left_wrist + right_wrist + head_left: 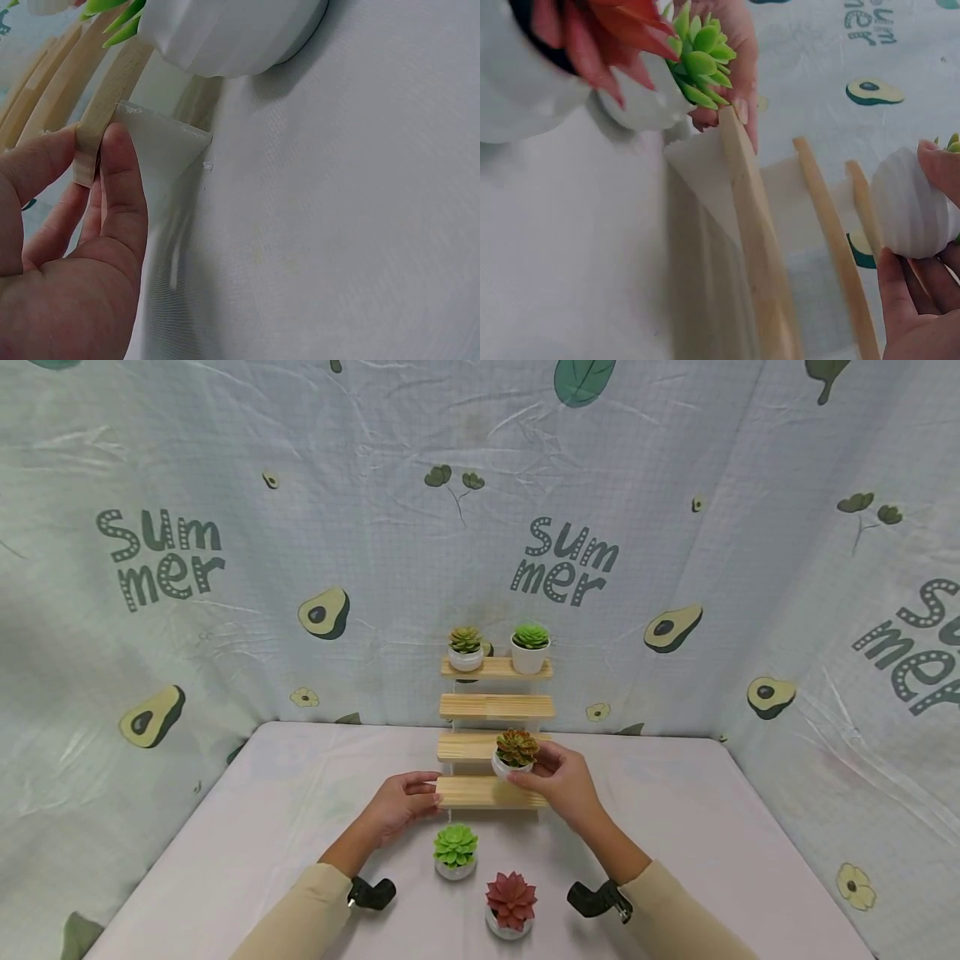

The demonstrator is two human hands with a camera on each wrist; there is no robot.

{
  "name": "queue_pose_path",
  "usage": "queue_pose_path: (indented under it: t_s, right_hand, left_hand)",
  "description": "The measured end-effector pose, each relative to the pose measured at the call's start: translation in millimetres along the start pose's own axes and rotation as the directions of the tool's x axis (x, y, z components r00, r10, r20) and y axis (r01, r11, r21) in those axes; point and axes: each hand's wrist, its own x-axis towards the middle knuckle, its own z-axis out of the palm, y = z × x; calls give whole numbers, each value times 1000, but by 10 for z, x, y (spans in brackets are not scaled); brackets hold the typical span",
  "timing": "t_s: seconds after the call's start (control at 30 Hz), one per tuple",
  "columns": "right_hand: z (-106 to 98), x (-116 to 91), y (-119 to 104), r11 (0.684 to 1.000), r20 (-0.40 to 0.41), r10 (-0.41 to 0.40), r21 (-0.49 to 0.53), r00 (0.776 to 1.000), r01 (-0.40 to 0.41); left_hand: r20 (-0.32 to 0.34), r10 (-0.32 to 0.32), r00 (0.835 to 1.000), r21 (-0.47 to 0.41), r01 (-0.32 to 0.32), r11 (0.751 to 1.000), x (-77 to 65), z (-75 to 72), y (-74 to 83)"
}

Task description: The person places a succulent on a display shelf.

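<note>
A stepped wooden shelf stand (497,706) with clear side panels stands at the back of the table. My left hand (403,807) pinches the left end of its lowest board (112,90), thumb on one face and fingers on the other in the left wrist view. In my right hand (567,783) is a small potted succulent (516,748) with reddish-brown and green leaves. Thumb and fingers grip its ribbed white pot (909,202) from the right side. In the head view the pot overlaps the second board from the bottom, near its right end.
On the top board sit an olive-green succulent (466,648) at left and a bright green one (530,648) at right. Before the stand, a light green succulent (455,851) and a red one (511,906) stand on the white table (315,777). Printed cloth (405,568) hangs behind.
</note>
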Motion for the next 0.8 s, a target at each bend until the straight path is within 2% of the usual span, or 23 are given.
queue_pose_path:
  t_s: [0.27, 0.8]
  right_hand:
    - [88, 160, -102, 999, -23, -9, -44, 1000, 8]
    - [265, 493, -225, 998, 23, 12, 54, 1000, -13]
  left_hand:
    - [5, 10, 1000, 1, -10, 1000, -10, 8, 7]
    - [8, 21, 1000, -1, -21, 1000, -6, 5, -25]
